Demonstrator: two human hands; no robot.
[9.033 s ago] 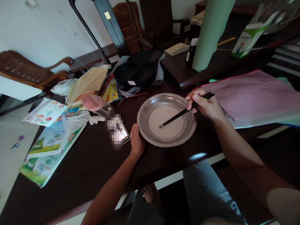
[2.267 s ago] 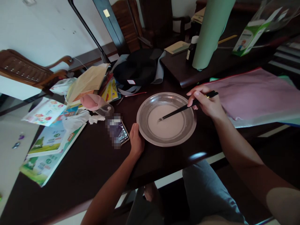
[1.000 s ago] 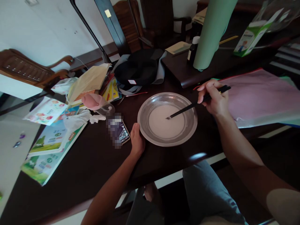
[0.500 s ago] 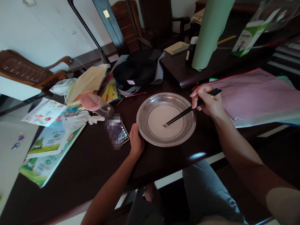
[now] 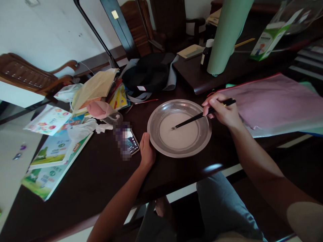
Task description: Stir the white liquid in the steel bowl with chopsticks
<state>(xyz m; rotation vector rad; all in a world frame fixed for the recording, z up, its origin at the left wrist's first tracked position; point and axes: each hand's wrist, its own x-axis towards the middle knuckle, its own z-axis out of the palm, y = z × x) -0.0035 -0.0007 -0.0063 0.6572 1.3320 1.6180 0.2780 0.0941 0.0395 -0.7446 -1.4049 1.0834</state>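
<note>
Pale wall (image 5: 60,30) upper left, carved wooden chair (image 5: 30,75) far left, dark wooden armchair (image 5: 171,27) at back, glossy dark table (image 5: 108,181), light floor (image 5: 13,137) at left, dim light, bright reflection (image 5: 213,167) near table edge

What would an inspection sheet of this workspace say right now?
Surface: dark glossy table, light reflecting near the front edge.
Job's things: metal bowl holding whitish liquid; black chopsticks angled into the bowl, tips at the liquid.
Clutter: smartphone, partly pixelated, left of the bowl; pink-topped clear container, workbooks, black bag, red-edged pink pouch.
Hands: left hand against the bowl's left side; right hand gripping the chopsticks.
Cables: thin pale cord near the carved wooden chair.
Surroundings: chair, pale wall.
</note>
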